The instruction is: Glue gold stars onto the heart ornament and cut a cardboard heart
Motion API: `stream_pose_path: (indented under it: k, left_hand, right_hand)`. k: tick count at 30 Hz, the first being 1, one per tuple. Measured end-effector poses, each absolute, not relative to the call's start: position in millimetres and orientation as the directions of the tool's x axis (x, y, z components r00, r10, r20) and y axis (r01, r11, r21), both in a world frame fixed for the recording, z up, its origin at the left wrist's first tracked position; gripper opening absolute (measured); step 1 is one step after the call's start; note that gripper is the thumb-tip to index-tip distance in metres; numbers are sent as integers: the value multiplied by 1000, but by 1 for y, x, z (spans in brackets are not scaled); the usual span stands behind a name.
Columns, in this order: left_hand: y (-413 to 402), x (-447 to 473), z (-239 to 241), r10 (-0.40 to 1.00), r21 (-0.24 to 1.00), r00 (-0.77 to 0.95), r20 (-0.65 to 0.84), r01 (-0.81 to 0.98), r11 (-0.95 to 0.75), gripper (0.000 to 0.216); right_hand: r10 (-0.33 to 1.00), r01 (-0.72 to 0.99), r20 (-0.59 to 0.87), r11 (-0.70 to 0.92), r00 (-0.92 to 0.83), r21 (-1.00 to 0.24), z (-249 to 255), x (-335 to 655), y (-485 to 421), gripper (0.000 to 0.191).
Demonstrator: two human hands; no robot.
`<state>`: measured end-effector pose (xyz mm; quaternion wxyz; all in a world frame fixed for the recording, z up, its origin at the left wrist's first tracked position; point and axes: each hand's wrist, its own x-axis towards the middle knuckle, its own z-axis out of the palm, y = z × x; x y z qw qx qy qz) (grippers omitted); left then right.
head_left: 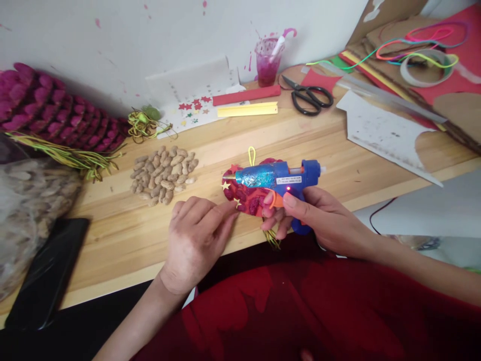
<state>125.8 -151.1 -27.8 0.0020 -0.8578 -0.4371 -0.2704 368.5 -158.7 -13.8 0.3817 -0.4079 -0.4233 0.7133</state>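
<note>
My right hand (326,213) is wrapped round the handle of a blue hot glue gun (259,176), with fingers at its orange trigger (276,200). A small red light glows on its body and the metal nozzle points left. Beneath the gun lies a red decoration (248,203) covered with dark pink pieces, partly hidden, with a yellow cord loop (251,155) at its top. One gold star (226,185) sits on its left edge. My left hand (197,233) is closed, thumb and forefinger pinching at a second gold star (237,202) by the decoration's lower edge.
Peanuts (165,173) lie in a pile to the left, beside a phone (48,271) and a plastic bag (26,215) of more peanuts. Behind are a pink layered object (56,110), star stickers (195,104), folded strips, scissors (308,96) and a stained cup (267,62). Cardboard (398,37) fills the right.
</note>
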Motion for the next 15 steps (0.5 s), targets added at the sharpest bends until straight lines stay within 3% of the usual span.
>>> stream_pose_path:
  k: [5,15]
  left_hand:
    - [-151,127,-27,754,248,464,465,749,-614,11]
    - [-150,125,-28,761,272,469,448,740,-616,17]
  right_hand:
    - [887,-197,-256,-350,-384,-916,-13,368,-158,31]
    - [885,-213,-265,-364,-383,-907,-12,369,-157,30]
